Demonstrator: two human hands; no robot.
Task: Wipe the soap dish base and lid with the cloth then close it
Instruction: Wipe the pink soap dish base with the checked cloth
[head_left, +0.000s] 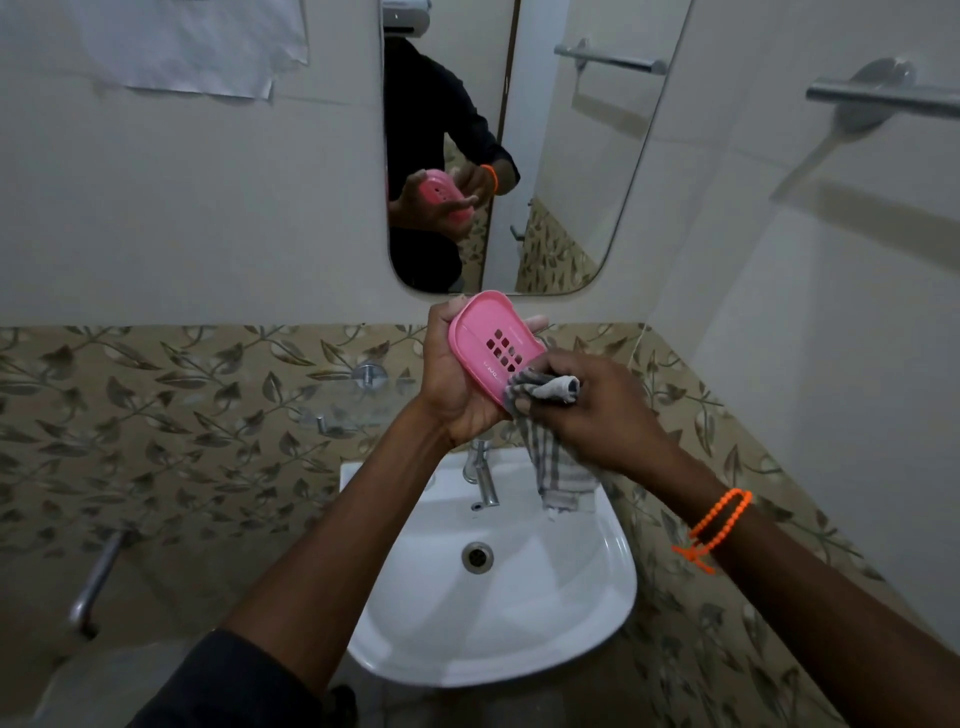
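Observation:
A pink soap dish base (488, 338) with several drain holes is held tilted above the sink, its underside facing me. My left hand (452, 384) grips it from behind and below. My right hand (597, 410) is closed on a grey checked cloth (545, 389) and presses it against the dish's lower right edge. The rest of the cloth hangs down over the sink's back rim. I cannot see a separate lid.
Below my hands is a white sink (613, 587) with a chrome tap (483, 473) and drain (477, 557). A mirror (561, 156) hangs on the wall ahead. Towel bars (883, 98) are at the right, a glass shelf (358, 400) and a pipe (96, 587) at the left.

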